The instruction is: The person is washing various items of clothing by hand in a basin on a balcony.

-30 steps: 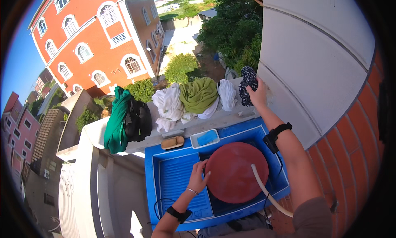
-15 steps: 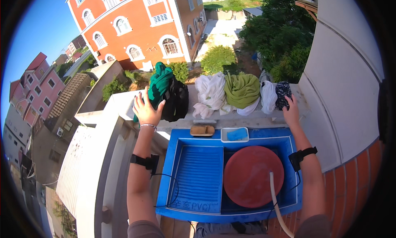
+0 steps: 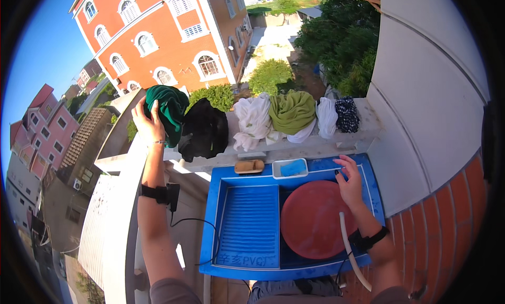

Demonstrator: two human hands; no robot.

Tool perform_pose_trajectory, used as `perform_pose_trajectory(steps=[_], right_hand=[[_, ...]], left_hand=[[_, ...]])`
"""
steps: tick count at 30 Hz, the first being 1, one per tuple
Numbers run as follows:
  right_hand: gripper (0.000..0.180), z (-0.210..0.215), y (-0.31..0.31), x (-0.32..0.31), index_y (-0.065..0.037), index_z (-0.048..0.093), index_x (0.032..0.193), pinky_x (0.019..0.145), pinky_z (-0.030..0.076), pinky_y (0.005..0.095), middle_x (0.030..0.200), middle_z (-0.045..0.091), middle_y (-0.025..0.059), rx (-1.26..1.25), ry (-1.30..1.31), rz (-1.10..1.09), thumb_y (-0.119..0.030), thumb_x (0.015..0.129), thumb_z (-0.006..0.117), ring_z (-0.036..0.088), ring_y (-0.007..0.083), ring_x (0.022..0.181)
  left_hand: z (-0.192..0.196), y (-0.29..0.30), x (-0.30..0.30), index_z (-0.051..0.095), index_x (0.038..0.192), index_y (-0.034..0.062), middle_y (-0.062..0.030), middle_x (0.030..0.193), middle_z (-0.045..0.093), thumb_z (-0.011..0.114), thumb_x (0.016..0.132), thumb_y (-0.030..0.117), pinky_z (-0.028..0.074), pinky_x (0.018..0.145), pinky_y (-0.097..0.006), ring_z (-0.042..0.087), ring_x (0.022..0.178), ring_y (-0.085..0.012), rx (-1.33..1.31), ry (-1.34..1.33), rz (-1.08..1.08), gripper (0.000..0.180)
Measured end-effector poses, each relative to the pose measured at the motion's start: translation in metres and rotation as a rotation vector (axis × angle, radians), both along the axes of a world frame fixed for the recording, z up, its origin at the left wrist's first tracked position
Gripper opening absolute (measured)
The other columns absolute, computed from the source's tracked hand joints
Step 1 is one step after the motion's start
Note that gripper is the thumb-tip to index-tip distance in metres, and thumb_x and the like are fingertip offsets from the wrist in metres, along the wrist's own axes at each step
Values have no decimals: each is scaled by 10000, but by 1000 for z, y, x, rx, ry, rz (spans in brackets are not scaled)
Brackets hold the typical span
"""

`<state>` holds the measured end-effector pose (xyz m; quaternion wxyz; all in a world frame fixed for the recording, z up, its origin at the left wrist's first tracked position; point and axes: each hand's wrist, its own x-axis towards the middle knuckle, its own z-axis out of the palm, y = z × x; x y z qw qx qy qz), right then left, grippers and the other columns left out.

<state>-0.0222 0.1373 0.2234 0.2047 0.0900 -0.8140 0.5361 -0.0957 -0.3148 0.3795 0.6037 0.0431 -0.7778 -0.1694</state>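
Since half a sec ago, right hand (image 3: 348, 184) has dropped from the dotted cloth (image 3: 346, 113) to the blue washing sink (image 3: 247, 227), fingers loose, holding nothing, just above the red basin (image 3: 310, 220). Left hand (image 3: 147, 122) grips the green garment (image 3: 168, 108) on the parapet ledge (image 3: 294, 146), black garment (image 3: 202, 130) touching beside it. White, olive clothes further right; brush (image 3: 249, 166) and soap dish (image 3: 290, 168) sit between.

Left fingers (image 3: 138, 108) behind green garment (image 3: 168, 110)

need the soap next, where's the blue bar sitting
In the head view, the blue soap bar lies in a white rectangular dish on the blue plastic washtub's far rim, right of the wooden brush.
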Motion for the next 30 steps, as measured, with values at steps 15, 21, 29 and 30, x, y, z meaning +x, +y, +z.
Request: perform_pose_trajectory(steps=[15,21,29,30], right_hand=[[615,-91,-38,48,-144,336,1220,802,396,466,1128,437,116,-1414,-1147,743,-550,769,436,432,276,1060],[261,-125,2,62,-98,498,982,683,423,366,966,518,81,-952,-920,-261,-186,746,565,510,184,847],[258,-201,24,55,-29,549,777,831,345,412,965,505,106,473,-174,-525,-89,561,675,404,287,1020],[246,-204,22,57,-36,554,754,825,347,410,970,496,104,499,-211,-436,-99,553,680,408,279,1015]], left_hand=[[-85,181,129,491,1024,8,-50,910,500,563,789,110,373,762,-222,477,852,-115,536,-765,-1151,266],[-232,228,118,521,961,31,-122,825,478,619,718,107,398,671,-311,481,758,-265,321,-861,-1003,272],[-341,289,124,502,1001,138,-77,932,453,630,669,109,369,739,-389,439,906,-278,-24,-1087,-759,357],[-362,289,123,477,1062,185,-68,1024,428,623,671,128,352,801,-450,401,1001,-275,-68,-1254,-733,421]])
